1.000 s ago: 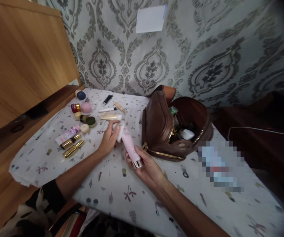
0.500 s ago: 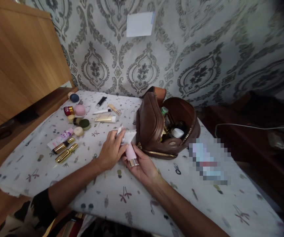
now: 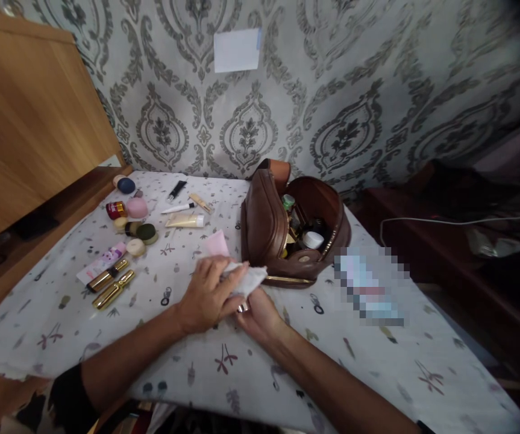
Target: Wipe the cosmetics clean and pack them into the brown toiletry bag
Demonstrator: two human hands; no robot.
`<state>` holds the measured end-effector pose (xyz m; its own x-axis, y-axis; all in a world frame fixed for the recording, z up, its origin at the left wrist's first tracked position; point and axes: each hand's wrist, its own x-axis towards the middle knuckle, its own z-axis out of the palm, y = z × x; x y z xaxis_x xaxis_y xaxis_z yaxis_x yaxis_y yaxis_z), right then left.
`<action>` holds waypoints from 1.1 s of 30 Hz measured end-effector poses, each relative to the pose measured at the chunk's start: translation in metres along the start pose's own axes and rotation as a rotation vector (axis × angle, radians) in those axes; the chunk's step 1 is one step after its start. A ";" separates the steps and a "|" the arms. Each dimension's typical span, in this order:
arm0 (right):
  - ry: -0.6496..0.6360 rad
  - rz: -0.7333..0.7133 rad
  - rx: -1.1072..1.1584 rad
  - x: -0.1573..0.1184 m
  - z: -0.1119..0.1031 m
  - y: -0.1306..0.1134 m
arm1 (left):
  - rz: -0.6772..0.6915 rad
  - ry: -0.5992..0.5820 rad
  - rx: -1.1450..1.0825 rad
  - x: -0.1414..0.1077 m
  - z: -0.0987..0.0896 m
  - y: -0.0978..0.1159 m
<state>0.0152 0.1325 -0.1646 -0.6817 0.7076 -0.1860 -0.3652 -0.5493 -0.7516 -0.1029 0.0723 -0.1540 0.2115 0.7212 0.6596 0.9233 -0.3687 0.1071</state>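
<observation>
A pink squeeze tube (image 3: 217, 243) with a silver cap lies across my right hand (image 3: 260, 314), whose fingers are closed around its cap end. Over its middle, my left hand (image 3: 209, 292) presses a white wipe (image 3: 251, 279) against the tube. The wipe and the left fingers hide most of the tube's body; its flat pink end sticks out beyond them. Just past my hands stands an open brown leather bag (image 3: 266, 226), with a white-lidded jar (image 3: 313, 240) and other small items inside.
Left on the patterned cloth are gold lipstick tubes (image 3: 114, 289), a green-lidded jar (image 3: 146, 232), a pink sponge (image 3: 137, 207), a cream tube (image 3: 184, 220) and a black tube (image 3: 177, 190). A blurred packet (image 3: 368, 286) lies right of the bag. A wooden cabinet (image 3: 38, 108) borders the left.
My left hand with the wipe has slid down the tube toward its cap, uncovering the flat pink end. The view has shifted slightly to the right.
</observation>
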 end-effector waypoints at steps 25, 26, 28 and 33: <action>-0.062 0.196 0.180 -0.008 0.007 -0.002 | -0.924 0.291 -0.558 0.014 -0.014 -0.058; -0.067 0.199 0.207 -0.006 0.006 -0.001 | -0.886 0.294 -0.512 0.014 -0.014 -0.056; -0.054 0.194 0.248 -0.004 0.005 0.001 | -0.772 0.296 -0.408 0.015 -0.013 -0.049; 0.057 0.173 0.336 -0.002 0.006 0.002 | -0.577 0.214 -0.309 0.013 -0.009 -0.033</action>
<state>0.0118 0.1270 -0.1621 -0.7185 0.6101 -0.3341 -0.4417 -0.7712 -0.4584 -0.1330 0.0890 -0.1421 -0.3839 0.7322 0.5626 0.7285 -0.1342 0.6718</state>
